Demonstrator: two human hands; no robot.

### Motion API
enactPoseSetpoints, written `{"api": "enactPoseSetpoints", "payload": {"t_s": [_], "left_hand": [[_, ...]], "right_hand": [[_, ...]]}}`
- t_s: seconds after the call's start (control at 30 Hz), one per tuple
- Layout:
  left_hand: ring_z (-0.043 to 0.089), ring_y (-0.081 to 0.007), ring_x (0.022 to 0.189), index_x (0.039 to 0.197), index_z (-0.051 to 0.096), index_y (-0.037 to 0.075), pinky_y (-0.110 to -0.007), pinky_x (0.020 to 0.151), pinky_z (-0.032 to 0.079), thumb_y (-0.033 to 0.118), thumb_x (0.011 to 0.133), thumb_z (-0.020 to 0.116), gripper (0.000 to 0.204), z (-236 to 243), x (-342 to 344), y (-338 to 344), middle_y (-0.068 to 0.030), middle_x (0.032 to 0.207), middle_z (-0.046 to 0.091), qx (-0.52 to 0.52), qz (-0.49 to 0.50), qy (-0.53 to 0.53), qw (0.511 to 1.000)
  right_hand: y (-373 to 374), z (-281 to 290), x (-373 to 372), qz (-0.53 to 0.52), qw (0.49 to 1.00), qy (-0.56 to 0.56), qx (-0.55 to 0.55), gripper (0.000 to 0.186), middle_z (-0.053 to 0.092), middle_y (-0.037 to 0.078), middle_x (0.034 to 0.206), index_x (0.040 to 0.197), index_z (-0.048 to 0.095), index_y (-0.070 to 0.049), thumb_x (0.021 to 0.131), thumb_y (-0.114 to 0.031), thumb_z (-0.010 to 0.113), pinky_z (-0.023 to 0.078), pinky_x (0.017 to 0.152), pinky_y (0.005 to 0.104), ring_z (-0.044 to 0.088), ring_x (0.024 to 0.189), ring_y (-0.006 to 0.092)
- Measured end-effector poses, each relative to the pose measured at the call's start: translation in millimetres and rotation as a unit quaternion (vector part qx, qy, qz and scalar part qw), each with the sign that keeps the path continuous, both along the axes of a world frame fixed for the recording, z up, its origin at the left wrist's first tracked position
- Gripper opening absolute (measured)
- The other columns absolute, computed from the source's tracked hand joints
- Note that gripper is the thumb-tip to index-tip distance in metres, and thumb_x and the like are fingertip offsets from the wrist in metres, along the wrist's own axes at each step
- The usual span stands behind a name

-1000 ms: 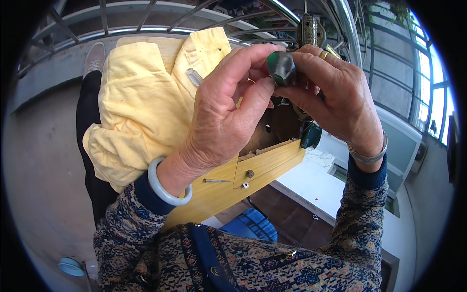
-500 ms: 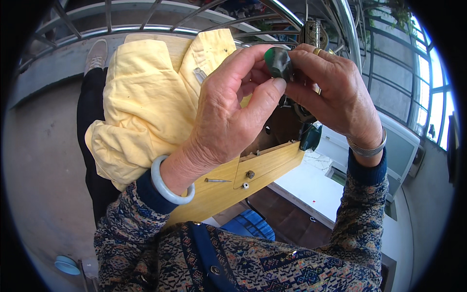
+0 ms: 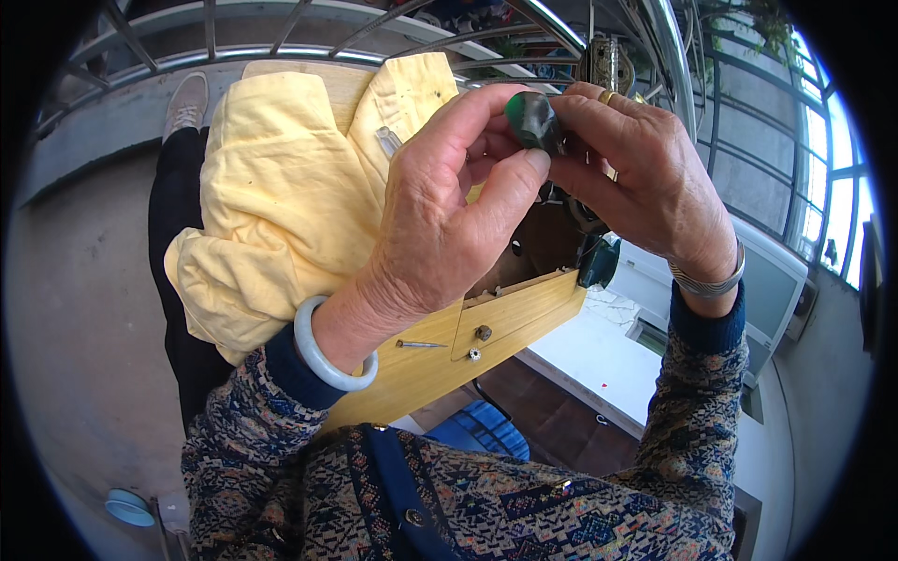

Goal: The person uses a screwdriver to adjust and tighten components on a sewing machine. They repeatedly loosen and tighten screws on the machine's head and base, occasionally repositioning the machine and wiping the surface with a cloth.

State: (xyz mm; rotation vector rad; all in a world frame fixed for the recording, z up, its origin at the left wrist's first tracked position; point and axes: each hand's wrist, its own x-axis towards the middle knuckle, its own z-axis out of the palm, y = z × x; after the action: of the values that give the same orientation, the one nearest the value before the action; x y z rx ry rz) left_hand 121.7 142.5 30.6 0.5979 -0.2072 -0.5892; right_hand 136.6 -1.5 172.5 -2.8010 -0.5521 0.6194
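A small, shiny dark-green object (image 3: 533,122), partly see-through and shaped like the end of a handle, is held between both hands above the wooden tabletop. My left hand (image 3: 458,196) is closed on its near end, thumb below and forefinger above. My right hand (image 3: 636,168) is closed at its right side, with fingertips bunched together; those fingers hide the rest of the object. Behind the hands stands a metal machine, seemingly a sewing machine, with an ornate plate (image 3: 608,65). Below them an opening (image 3: 519,257) in the tabletop shows dark metal parts.
A yellow cloth (image 3: 271,178) covers the tabletop's left part, with a clear plastic piece (image 3: 388,141) on it. Near the front edge lie a thin pointed metal piece (image 3: 421,344), a dark knob-like part (image 3: 483,333) and a small silver part (image 3: 474,354). Metal railings (image 3: 309,64) run behind.
Both hands keep their hold on the green object, with barely any movement. The whole view has shifted very slightly.
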Motion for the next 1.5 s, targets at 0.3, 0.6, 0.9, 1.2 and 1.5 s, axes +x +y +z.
{"api": "enactPoseSetpoints", "payload": {"t_s": [0.3,0.6,0.9,1.2,1.5], "left_hand": [[0.061,-0.012,0.094,0.13,0.052,-0.004,-0.027,0.083,0.052,0.006,0.096,0.053,0.036,2.5,0.1,4.3,-0.0074,0.109,0.063,0.023,-0.018,0.01,1.0],[0.061,-0.0147,0.105,0.131,0.055,-0.001,-0.027,0.093,0.05,-0.004,0.09,0.056,0.042,4.3,-2.3,-1.0,-0.0094,0.115,0.062,0.004,-0.054,-0.046,0.997],[0.059,-0.0135,0.109,0.135,0.052,0.0,-0.027,0.096,0.049,0.001,0.096,0.057,0.039,2.5,-8.8,-4.0,-0.0084,0.12,0.062,-0.032,-0.101,-0.035,0.994],[0.06,-0.0165,0.105,0.132,0.052,-0.001,-0.035,0.095,0.05,0.003,0.1,0.054,0.032,6.1,-9.8,-1.4,-0.0102,0.125,0.06,-0.077,-0.059,-0.034,0.995],[0.06,-0.0127,0.107,0.137,0.05,0.001,-0.028,0.095,0.048,0.003,0.099,0.056,0.039,5.8,-8.2,-0.2,-0.0068,0.113,0.063,-0.07,-0.065,-0.031,0.995]], "right_hand": [[2.6,-0.8,3.6,0.024,1.0,0.007,0.002,0.036,0.063,0.014,0.094,0.114,0.062,0.003,0.083,-0.008,0.075,0.052,0.062,0.0347,0.064,0.069,0.0259],[4.2,50.7,2.3,0.052,0.998,-0.042,-0.022,0.044,0.067,0.012,0.091,0.12,0.062,0.001,0.084,-0.018,0.079,0.054,0.058,0.0287,0.065,0.065,0.0159],[7.9,48.9,-0.1,0.045,0.995,-0.043,-0.073,0.034,0.061,0.013,0.089,0.108,0.06,0.001,0.084,-0.019,0.077,0.05,0.06,0.0348,0.063,0.07,0.0264],[6.2,38.2,1.0,0.05,0.997,-0.001,-0.064,0.03,0.062,0.014,0.092,0.111,0.06,0.001,0.088,-0.015,0.072,0.053,0.064,0.0389,0.065,0.073,0.0294],[3.1,36.8,5.8,0.065,0.997,0.015,-0.035,0.031,0.062,0.015,0.089,0.111,0.061,0.002,0.09,-0.018,0.071,0.053,0.065,0.0397,0.065,0.073,0.03]]}}
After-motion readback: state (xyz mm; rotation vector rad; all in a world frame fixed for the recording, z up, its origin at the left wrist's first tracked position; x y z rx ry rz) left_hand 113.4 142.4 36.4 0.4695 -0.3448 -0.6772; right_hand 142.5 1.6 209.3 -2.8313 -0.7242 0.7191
